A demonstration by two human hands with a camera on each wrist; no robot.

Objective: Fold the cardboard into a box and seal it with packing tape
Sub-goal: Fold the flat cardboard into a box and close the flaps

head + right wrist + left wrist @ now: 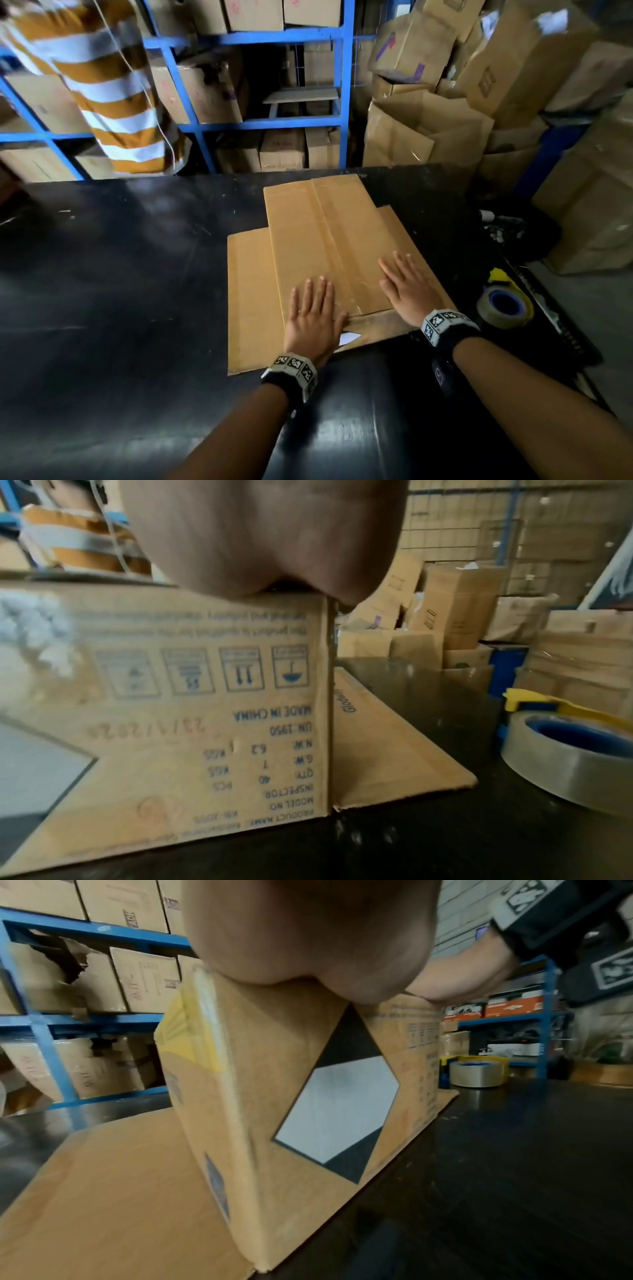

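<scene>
The brown cardboard box [318, 240] stands on the black table [120, 274], its two top flaps folded down and meeting at a centre seam. My left hand [313, 308] lies flat on the left flap near its front edge. My right hand [404, 284] presses flat on the right flap. Two outer flaps lie spread on the table at either side. The left wrist view shows the box's front wall [274, 1096] with a white label [335, 1110] under my palm [301, 928]. A roll of clear packing tape [503, 306] in a yellow and blue dispenser sits to the right of the box, untouched.
A person in an orange and white striped shirt [113, 96] stands across the table at the far left. Blue shelving [267, 123] full of cartons runs behind. Stacked cardboard boxes [462, 102] crowd the right side. The tape roll [575, 761] lies close to the right flap [387, 745].
</scene>
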